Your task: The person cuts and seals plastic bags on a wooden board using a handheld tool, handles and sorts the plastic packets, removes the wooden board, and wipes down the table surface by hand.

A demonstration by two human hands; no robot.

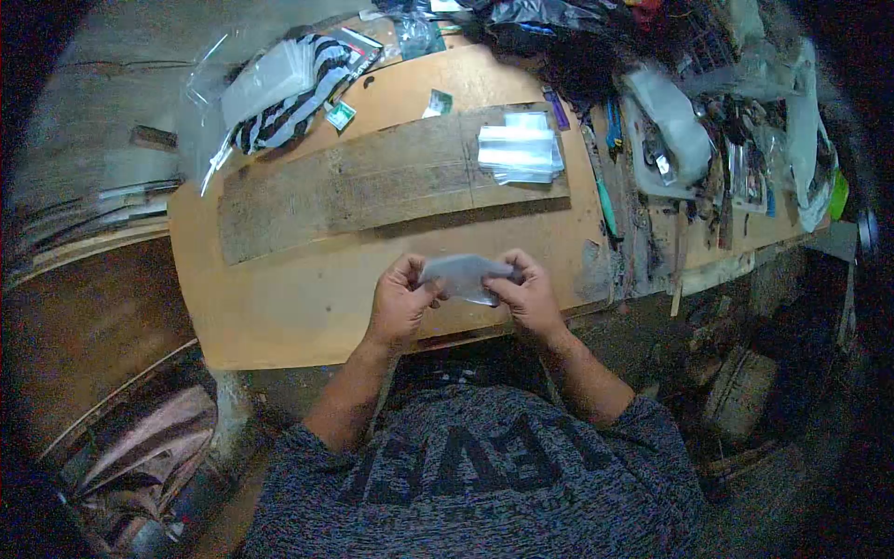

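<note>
We see both hands of the person raised just over the near edge of the pale tan wooden surface. Between them is a thin, cloudy, see-through plastic piece. The left hand has thumb and fingers pinched on one end; the right hand is clamped likewise on the other. Whether the piece is a bag or a plain sheet, and whether anything is inside it, we cannot tell.

Beyond the hands we note a long, grey-brown, worn wooden board lying across the surface. On its right end rests a loose stack of shiny, clear plastic pieces, edges out of line.

At the far left we record a black-and-white striped plastic bag with a pile of clear, flat plastic against it; in or on the bag, we cannot say. Near it lies a small green-and-white packet.

To the right we find a shallow whitish plastic container with crumpled translucent plastic over it; the small dark contents are too blurred for us to name.
</note>
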